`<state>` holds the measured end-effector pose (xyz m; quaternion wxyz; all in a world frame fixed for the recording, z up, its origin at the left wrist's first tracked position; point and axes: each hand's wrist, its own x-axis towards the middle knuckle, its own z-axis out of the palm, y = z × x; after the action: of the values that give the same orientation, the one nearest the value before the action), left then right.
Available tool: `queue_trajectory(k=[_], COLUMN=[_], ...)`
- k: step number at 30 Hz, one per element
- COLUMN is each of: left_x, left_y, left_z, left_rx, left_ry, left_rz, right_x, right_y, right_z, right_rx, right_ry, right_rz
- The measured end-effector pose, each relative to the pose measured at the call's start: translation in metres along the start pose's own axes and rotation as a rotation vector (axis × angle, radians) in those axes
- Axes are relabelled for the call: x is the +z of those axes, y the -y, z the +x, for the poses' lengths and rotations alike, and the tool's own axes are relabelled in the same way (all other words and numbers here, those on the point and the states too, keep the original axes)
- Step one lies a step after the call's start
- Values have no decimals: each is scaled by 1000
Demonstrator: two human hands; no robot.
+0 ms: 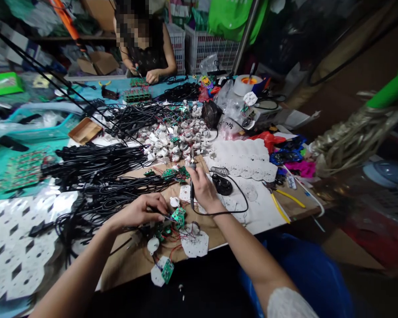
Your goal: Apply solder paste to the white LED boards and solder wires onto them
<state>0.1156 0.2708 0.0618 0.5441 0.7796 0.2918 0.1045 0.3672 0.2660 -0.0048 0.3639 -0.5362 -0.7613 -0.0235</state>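
Observation:
My left hand (142,210) is closed, its fingertips pinching a thin dark cable (167,216) beside a small green circuit board (179,217). In my right hand (204,190) is a soldering iron (192,196), held upright like a pen, its cord running off to the right. Around the hands lie white discs, such as a round buzzer-like part (153,245), and a white perforated plate (195,243) with red wires. Another green board (167,270) hangs at the table's front edge. More green boards (169,173) lie just beyond my hands.
Bundles of black cables (102,159) cover the left, and a heap of white parts (175,137) lies ahead. At right are yellow-handled pliers (281,201), a coiled iron holder (220,171) and white sheets (245,159). A co-worker (152,53) sits across the table.

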Motion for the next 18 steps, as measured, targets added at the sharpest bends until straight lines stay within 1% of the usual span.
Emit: queue_trajectory(k=[3,5,7,10,13,16,18], left_x=[4,7,13,30,55,76,83], left_y=[-3,-6,-10,-16,-20,-22,-21], left_z=[5,11,18,31,46,52,49], left_rx=[-10,-34,-73,-134,-170,-108,-41], left_ry=[-21,-85,-173,-292,-377,-420,-451], left_rz=[99,236,403,586,752,888,901], right_x=[-1,-8,-19,-39,-60,-78,-86], right_y=[-5,-5,-2,9,25,36,38], right_z=[7,4,-5,-25,-50,-77,-93], right_rx=[21,29,23,6,-4,38,109], right_ry=[18,26,11,-42,-85,-104,-127], right_rz=[25,57,82,128,228,333,367])
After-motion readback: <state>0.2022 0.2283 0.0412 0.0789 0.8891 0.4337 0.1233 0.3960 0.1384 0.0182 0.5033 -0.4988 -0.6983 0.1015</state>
